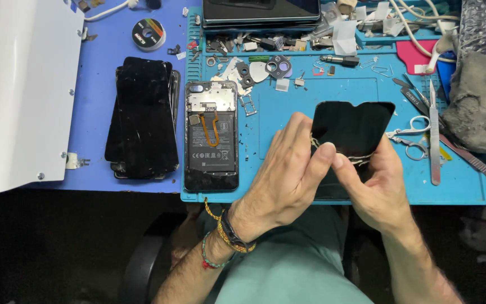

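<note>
I see the black screen panel [351, 128] held just above the blue mat [288, 107], near the bench's front edge. My left hand [281, 174] pinches its lower edge between thumb and forefinger, fingers closed on it; my right hand [375, 183] grips the same edge from below, probably to steady it while pale adhesive strands peel away. At nine o'clock lies an opened phone [211, 135], battery up; at three, scissors [409, 138] and a scalpel [434, 135].

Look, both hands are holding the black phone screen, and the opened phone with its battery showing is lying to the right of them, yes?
Not quite. The head view shows both hands, left hand and right hand, holding the black phone screen, but the opened phone lies to their left.
</note>
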